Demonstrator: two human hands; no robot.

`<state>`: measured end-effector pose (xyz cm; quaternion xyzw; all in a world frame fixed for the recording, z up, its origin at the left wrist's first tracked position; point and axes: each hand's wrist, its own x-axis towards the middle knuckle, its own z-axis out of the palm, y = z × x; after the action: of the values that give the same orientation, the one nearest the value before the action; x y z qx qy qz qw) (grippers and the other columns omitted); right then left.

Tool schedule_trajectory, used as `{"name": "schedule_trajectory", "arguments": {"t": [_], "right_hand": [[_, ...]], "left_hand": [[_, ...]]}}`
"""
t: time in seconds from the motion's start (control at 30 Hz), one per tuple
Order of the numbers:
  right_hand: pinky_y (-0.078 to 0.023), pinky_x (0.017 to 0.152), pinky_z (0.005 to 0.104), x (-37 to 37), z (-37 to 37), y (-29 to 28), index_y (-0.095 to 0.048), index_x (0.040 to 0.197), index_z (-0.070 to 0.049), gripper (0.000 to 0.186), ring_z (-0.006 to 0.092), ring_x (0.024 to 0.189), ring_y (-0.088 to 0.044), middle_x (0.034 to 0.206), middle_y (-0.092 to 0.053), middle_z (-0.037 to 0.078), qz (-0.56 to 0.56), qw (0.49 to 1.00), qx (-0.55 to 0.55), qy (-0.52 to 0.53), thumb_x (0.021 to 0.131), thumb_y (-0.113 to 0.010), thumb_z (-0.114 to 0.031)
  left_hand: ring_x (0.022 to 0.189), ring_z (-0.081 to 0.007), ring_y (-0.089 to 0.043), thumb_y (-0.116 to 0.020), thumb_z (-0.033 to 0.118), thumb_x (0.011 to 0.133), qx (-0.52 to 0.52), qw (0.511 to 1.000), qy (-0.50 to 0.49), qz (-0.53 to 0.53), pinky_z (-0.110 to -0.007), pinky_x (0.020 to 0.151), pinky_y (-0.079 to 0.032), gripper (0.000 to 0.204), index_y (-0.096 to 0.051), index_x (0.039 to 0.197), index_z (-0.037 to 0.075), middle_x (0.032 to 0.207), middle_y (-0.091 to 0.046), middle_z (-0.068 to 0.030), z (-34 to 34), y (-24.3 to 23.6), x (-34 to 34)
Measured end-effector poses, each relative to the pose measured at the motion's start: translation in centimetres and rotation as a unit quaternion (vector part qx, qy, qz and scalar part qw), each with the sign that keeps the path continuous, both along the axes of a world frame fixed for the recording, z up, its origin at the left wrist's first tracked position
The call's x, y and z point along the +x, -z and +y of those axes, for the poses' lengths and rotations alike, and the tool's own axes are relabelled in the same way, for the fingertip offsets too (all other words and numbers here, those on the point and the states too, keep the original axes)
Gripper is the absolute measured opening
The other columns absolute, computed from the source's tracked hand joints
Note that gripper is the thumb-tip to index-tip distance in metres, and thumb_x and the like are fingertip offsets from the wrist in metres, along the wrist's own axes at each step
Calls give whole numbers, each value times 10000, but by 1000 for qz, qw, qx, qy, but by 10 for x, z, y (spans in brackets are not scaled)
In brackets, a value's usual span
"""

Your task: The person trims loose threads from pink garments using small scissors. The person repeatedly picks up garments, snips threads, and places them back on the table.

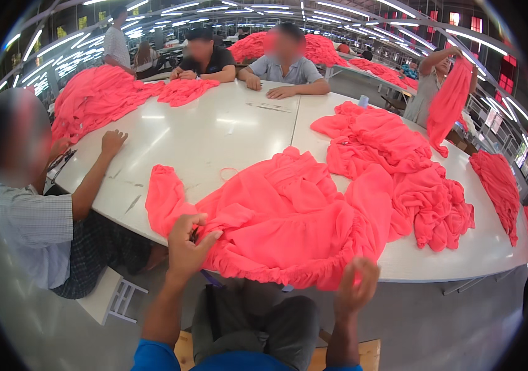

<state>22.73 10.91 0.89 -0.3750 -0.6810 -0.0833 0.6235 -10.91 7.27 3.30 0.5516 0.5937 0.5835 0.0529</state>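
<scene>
While my two hands, left hand (183,252) at eight o'clock and right hand (358,289) at five, flank one coral garment (276,207) on the bench (227,133), I see rumpled cloth ruffled along its near edge; whether either hand grips it, I cannot tell.

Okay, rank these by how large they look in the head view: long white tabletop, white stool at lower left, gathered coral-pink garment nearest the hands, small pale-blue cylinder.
1. Long white tabletop
2. Gathered coral-pink fabric garment
3. White stool
4. Small pale-blue cylinder
</scene>
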Motion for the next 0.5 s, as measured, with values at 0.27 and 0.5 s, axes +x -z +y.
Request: {"name": "schedule_trajectory", "arguments": {"t": [0.27, 0.5], "right_hand": [[-514, 761, 264, -64, -66, 86, -550, 1186, 27, 262, 111, 872, -630, 979, -663, 83, 296, 796, -437, -297, 961, -640, -73], [-533, 748, 263, -87, -56, 73, -519, 1227, -1, 267, 161, 910, -672, 1078, -644, 76, 342, 749, -459, -334, 1016, -565, -159]], "left_hand": [[564, -73, -476, -738, -3, 821, 163, 986, -17, 32, -222, 508, -365, 135, -659, 929, 15, 787, -620, -55, -47, 10, 32], [577, -79, -504, -732, 10, 828, 123, 989, -79, -7, -226, 510, -389, 89, -672, 893, 24, 753, -610, -44, -77, 30, 25]]}}
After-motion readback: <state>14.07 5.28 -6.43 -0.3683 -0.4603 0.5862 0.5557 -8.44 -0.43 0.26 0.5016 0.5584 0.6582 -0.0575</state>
